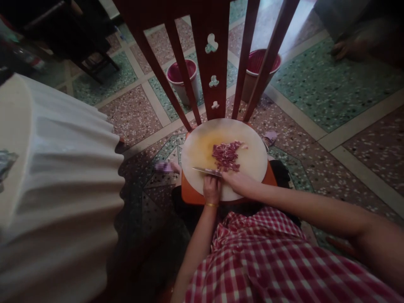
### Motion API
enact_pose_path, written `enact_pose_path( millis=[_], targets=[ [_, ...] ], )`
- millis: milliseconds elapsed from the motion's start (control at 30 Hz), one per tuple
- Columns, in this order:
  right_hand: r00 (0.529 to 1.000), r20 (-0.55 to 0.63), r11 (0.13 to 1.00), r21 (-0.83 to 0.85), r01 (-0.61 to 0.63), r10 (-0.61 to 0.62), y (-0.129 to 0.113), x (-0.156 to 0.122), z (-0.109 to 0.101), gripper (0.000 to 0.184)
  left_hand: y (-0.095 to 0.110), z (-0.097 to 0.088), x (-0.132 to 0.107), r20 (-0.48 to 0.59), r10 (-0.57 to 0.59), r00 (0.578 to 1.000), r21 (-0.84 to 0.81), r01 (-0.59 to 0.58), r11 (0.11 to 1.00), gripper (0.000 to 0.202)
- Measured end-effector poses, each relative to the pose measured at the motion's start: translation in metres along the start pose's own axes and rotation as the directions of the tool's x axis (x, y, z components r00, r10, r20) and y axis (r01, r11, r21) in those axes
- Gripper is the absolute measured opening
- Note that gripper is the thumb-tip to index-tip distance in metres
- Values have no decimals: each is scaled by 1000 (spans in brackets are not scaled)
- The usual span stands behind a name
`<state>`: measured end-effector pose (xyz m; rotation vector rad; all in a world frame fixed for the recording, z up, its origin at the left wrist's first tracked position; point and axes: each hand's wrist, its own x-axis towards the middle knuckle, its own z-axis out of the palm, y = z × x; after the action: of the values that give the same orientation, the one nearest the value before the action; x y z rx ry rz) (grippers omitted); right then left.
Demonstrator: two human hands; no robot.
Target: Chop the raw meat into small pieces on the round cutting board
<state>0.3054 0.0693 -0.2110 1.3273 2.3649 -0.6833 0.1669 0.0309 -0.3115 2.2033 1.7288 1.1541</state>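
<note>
A round pale cutting board (pixel 195 155) lies on an orange chair seat (pixel 189 194). A small heap of chopped red meat (pixel 226 155) sits near the board's middle. My right hand (pixel 237 182) is closed at the handle end of a knife (pixel 206 171), whose blade lies flat and points left, just in front of the meat. My left hand (pixel 211 189), with a gold bangle at the wrist, is curled at the board's near rim, right under the blade. I cannot see what its fingers hold. My red checked garment (pixel 252 252) fills the foreground.
The chair's dark red slatted back (pixel 211 63) rises behind the board. Two buckets with magenta rims (pixel 181 78) (pixel 261 63) stand on the tiled floor beyond. A white pleated cloth (pixel 57 176) hangs at left. Another person's hand or foot (pixel 345 48) rests at top right.
</note>
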Motion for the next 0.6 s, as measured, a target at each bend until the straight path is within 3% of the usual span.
enact_pose_path(
  millis=[100,300,500,600],
  targets=[
    [999,-21,999,4,35,-35,-4,10,-2,40,0,0,0,8,-16,1000,25,16,1000,24],
    [997,47,998,14,-64,63,21,-18,17,45,1,0,2,19,-34,999,34,33,999,14],
    [999,-45,999,32,30,-29,-6,18,3,37,-1,0,0,-14,-25,1000,60,26,998,14],
    [996,-64,998,28,58,-56,0,13,1,37,-1,-1,-1,-28,1,1000,42,1,999,15]
  ],
)
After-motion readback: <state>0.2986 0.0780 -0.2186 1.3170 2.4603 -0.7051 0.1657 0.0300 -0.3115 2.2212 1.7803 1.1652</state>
